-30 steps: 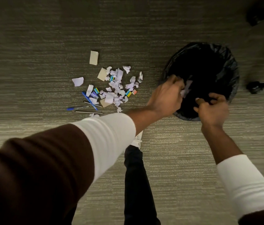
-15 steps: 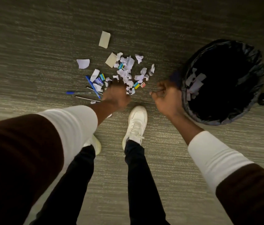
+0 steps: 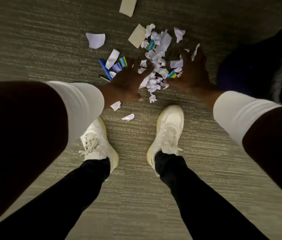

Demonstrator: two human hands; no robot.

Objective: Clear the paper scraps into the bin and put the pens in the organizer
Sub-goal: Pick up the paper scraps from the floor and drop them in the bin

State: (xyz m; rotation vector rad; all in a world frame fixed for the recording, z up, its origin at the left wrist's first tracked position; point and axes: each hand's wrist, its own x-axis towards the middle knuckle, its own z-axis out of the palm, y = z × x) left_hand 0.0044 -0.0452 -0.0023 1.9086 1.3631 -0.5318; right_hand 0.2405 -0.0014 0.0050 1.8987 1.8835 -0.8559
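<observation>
A heap of crumpled white paper scraps (image 3: 155,59) lies on the carpet, mixed with small blue-and-yellow bits. My left hand (image 3: 128,82) is spread flat at the heap's left side, fingers apart. My right hand (image 3: 193,71) is spread at its right side, fingers among the scraps. A blue pen (image 3: 104,69) and a thin dark pen (image 3: 104,78) poke out to the left of my left hand, partly hidden by it. The black-lined bin (image 3: 258,66) stands at the right edge, dark and cut off. No organizer is in view.
Loose pieces lie apart from the heap: a white scrap (image 3: 95,40), a beige card (image 3: 137,38), another beige card (image 3: 128,5) at the top edge, two small scraps near my white shoes (image 3: 168,134). Grey carpet surrounds everything.
Both hands have left the bin and come down onto the scrap heap, fingers now spread. The camera has dropped closer to the floor, and the bin has slid to the right edge.
</observation>
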